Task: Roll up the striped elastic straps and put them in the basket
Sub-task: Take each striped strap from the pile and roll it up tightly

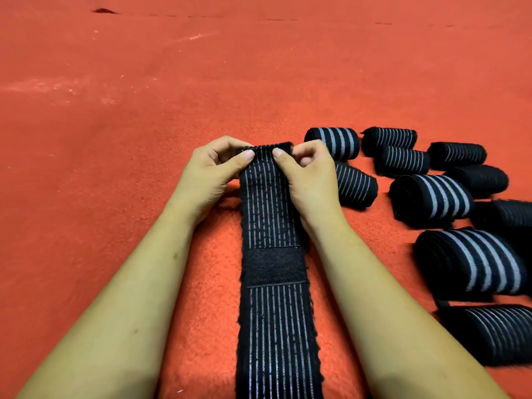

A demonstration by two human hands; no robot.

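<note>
Where the striped strap (273,326) lies, red carpet (172,82) spreads — scuffed, pale-streaked.

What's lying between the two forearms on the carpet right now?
The head view shows the flat striped strap running between them, its black fastener patch partway along; the left hand and right hand pinch its rolled far end.

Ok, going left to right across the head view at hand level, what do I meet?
From the left: left hand → half-rolled strap → right hand → broad-striped roll → thin-striped roll → third roll.
</note>
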